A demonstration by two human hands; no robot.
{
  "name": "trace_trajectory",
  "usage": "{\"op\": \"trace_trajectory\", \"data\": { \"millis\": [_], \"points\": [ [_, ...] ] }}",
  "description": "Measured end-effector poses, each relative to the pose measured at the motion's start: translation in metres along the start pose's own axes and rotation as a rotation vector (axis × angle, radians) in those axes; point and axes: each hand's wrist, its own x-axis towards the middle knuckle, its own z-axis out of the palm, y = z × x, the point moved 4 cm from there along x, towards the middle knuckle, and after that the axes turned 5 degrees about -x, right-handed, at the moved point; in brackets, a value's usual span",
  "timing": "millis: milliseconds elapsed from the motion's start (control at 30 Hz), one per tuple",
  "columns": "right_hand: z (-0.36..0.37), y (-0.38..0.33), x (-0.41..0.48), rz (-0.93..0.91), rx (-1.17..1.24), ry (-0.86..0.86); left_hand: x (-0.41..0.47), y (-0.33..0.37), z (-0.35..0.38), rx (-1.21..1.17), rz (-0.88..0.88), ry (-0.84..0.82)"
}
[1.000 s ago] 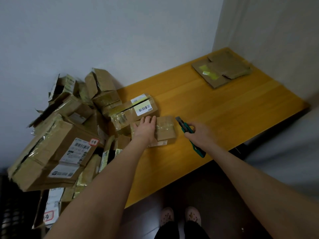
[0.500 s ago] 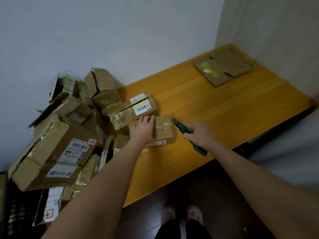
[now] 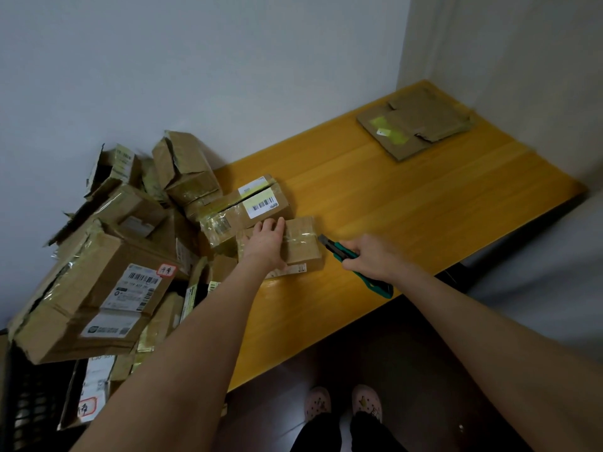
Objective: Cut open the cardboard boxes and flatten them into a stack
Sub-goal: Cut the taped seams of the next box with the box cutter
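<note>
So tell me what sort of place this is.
Probably a room corner at home, used for breaking down parcels: a plain wooden table pushed against bare walls, a heap of used shipping boxes with labels, and the person's slippers on a dark floor.

The place looks like a plain room in a home, used for sorting parcels. A yellow wooden counter fits into a corner of bare pale walls, above a dark glossy floor. Opened delivery boxes with shipping labels are heaped at the counter's left end. Flattened cardboard lies at its far end. The person wears indoor clogs with charms.
</note>
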Motion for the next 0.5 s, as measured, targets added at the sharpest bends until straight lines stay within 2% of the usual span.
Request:
{"op": "trace_trajectory", "data": {
  "millis": [233,300,433,500],
  "points": [
    [0.005,0.011,-0.007,-0.004,0.108,-0.047,0.002,0.002,-0.001,0.01,0.002,0.003],
    [0.006,0.017,-0.007,0.059,0.245,-0.022,0.002,0.002,-0.002,-0.003,0.007,0.007],
    [0.007,0.025,-0.002,0.327,0.607,0.23,-0.002,0.001,-0.005,0.003,0.0,0.026],
    [0.009,0.019,0.002,0.392,0.776,0.226,-0.005,0.003,-0.007,-0.055,-0.048,0.048]
  ]
}}
